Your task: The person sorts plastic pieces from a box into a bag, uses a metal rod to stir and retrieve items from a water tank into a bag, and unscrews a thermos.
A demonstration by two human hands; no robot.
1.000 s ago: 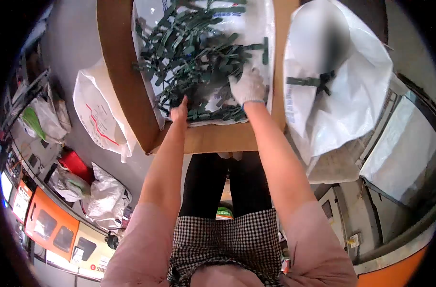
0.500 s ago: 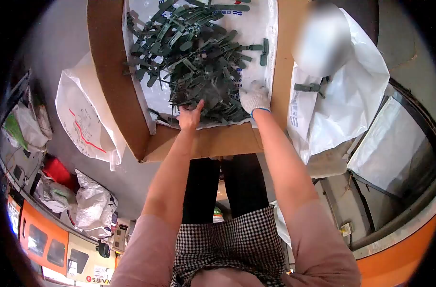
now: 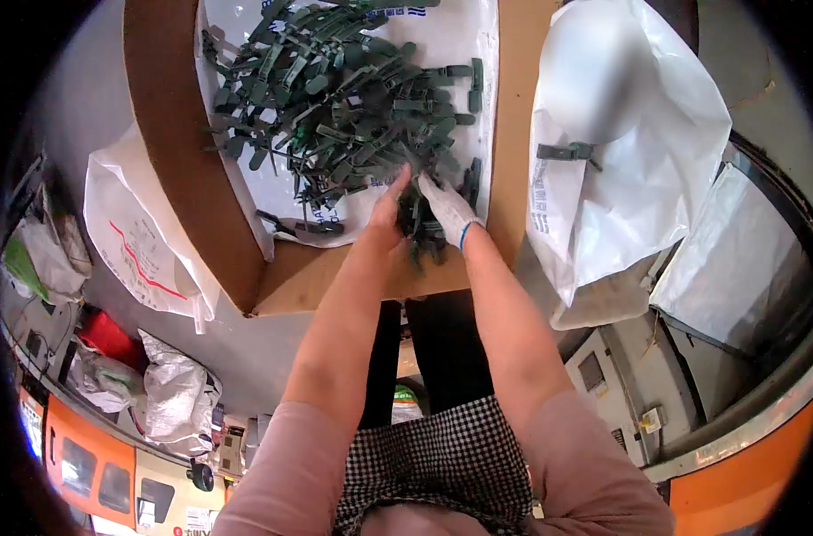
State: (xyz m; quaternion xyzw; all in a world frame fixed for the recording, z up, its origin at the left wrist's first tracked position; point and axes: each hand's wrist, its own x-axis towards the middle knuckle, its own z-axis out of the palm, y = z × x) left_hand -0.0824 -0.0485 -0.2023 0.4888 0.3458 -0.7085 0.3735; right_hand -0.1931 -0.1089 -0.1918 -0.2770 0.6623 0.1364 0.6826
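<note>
A heap of dark green plastic parts (image 3: 335,107) lies on a white plastic liner (image 3: 442,45) inside a cardboard box (image 3: 326,275). Near the box's front edge, my bare left hand (image 3: 390,207) and my right hand (image 3: 446,207), in a white glove with a blue cuff, press a bunch of the parts (image 3: 420,219) between them. Some of that bunch hangs over the front flap. The fingertips of both hands are partly hidden among the parts.
Right of the box, a white plastic bag (image 3: 629,196) bears a green part (image 3: 564,152) and a blurred round area. Another white bag (image 3: 143,232) stands at the left. Sacks (image 3: 176,393) and orange machines (image 3: 89,447) are at the lower left.
Both hands have come together near the front edge, gathering a bunch between them. The heap has been drawn toward the front, and the box appears shifted left in view.
</note>
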